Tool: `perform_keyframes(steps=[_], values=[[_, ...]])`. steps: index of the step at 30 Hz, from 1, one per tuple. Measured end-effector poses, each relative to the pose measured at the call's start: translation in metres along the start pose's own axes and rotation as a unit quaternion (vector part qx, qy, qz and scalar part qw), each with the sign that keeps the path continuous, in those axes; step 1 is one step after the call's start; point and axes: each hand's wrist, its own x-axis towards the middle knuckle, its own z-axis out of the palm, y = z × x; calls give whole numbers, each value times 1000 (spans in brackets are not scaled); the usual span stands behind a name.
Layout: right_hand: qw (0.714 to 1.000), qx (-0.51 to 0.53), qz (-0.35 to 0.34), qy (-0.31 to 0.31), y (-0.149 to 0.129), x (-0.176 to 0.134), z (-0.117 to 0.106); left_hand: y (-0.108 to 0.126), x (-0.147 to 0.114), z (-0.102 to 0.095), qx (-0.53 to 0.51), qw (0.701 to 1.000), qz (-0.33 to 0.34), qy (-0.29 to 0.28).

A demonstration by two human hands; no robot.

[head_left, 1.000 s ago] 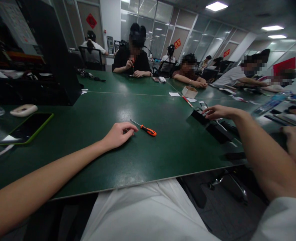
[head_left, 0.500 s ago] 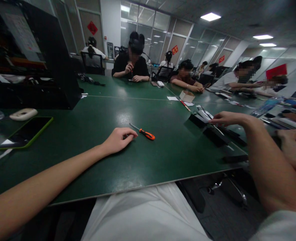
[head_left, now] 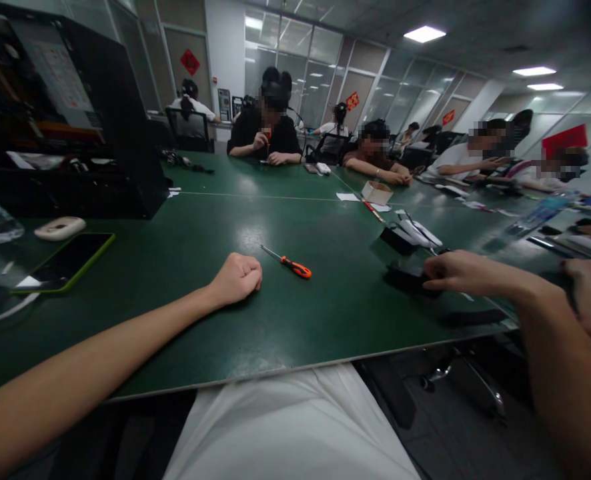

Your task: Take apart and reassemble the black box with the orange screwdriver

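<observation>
- Likely light and stiff, the black piece [head_left: 408, 279] toward the desk's [head_left: 200, 230] right edge is inviting side holds.
- Right hand [head_left: 443, 272]: seemingly touching it, grip unclear.
- Left hand [head_left: 239, 277]: resting closed.

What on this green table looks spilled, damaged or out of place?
Nothing clearly stands out. The orange-and-black-handled metal screwdriver lies slantwise on the flat green tabletop beside the curled left hand, which looks ordinary. The blurred black item at the right hand can't be checked for damage.
</observation>
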Motion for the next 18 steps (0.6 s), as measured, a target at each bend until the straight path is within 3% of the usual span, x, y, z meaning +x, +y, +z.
perform_keyframes(steps=[3,5,9,14,16,18], values=[[993,-13,-111,31,-58,-10,-12,3,0,-3,-4,1000,-12,28],[986,-37,-162,18,-98,-10,-16,6,0,-5,-16,999,24,28],[954,-89,-280,63,-167,11,-17,10,1,-6,-40,991,115,-49],[930,-138,-331,83,-212,35,-23,4,-2,1,-10,988,113,-102],[922,-167,-327,122,-225,32,-26,3,-2,3,-5,989,101,-105],[894,-182,-368,182,-241,18,-26,4,-1,3,-11,988,98,-119]])
